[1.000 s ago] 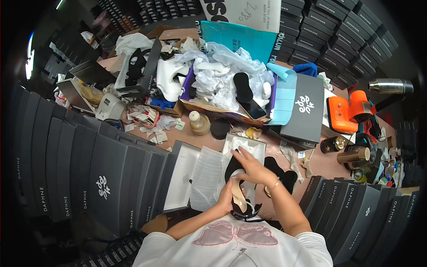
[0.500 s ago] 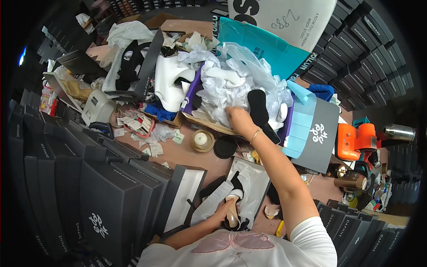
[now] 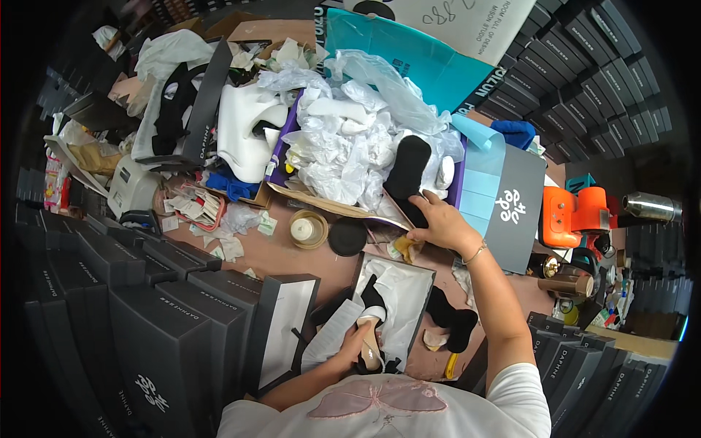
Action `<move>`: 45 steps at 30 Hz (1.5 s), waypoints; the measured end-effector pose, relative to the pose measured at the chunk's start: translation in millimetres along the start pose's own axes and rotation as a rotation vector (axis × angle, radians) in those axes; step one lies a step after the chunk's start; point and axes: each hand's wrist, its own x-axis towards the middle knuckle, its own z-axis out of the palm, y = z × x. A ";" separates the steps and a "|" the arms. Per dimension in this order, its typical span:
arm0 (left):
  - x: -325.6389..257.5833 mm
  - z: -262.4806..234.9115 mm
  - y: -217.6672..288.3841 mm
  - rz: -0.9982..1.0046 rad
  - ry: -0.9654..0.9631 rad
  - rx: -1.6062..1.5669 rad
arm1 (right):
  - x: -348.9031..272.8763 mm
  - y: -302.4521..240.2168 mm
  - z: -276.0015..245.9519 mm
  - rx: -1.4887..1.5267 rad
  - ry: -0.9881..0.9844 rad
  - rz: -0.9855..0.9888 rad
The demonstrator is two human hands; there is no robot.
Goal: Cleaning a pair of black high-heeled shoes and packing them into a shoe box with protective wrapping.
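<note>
Cluttered table (image 3: pixel 292 252), right hand (image 3: pixel 438 223) gripping black shoe (image 3: pixel 405 179)

Your left hand (image 3: pixel 356 343) rests on a shoe (image 3: pixel 372 328) inside the open box (image 3: pixel 409 292) directly before you on the table (image 3: pixel 292 255). Your right hand (image 3: pixel 442 223) reaches beyond it to the paper-filled box (image 3: pixel 350 146). A tape roll (image 3: pixel 307 229) lies left of that hand; stacked boxes (image 3: pixel 131 306) line your left.
</note>
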 end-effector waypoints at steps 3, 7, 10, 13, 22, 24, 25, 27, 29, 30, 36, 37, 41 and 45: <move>-4.4 6.0 3.4 -0.011 0.038 -0.016 | -0.6 7.2 -4.6 0.029 0.001 -0.007; -2.4 2.3 2.4 -0.007 0.032 -0.028 | -9.4 4.1 -39.5 0.164 0.139 -0.036; -5.4 6.4 5.0 -0.025 0.041 -0.023 | -14.5 9.1 -67.9 0.198 0.252 -0.068; -6.9 7.7 5.3 -0.022 0.051 0.022 | -0.4 31.4 -70.1 -0.167 0.486 -0.111; 3.7 -2.9 -2.4 -0.066 0.020 -0.011 | 58.3 -46.7 -13.1 0.215 0.179 -0.333; -1.7 2.6 2.0 -0.051 0.022 -0.022 | 83.7 -67.5 8.1 0.149 -0.015 -0.317; -4.1 4.5 2.9 -0.042 0.025 -0.027 | 101.5 -62.5 27.4 0.184 -0.038 -0.333; -2.5 1.8 0.7 -0.052 0.025 -0.001 | 138.8 -46.2 56.9 0.254 -0.074 -0.358; -2.1 1.8 2.2 -0.061 0.015 0.019 | 160.3 -42.4 62.2 0.397 0.250 -0.572; -4.0 3.3 2.0 -0.056 -0.001 -0.008 | 165.0 -48.7 59.9 0.467 0.400 -0.683; -2.6 5.2 2.8 -0.055 0.019 -0.016 | 148.1 -38.6 59.9 0.226 -0.022 -0.463; -1.7 3.8 0.9 -0.054 0.019 -0.014 | 143.6 -40.6 68.9 0.160 0.223 -0.580; -3.9 5.0 3.3 -0.033 0.038 0.016 | 143.1 -53.4 66.2 0.177 0.094 -0.372; 3.6 -0.9 -0.4 -0.056 0.030 0.035 | 159.5 -30.4 38.9 0.600 0.225 -0.242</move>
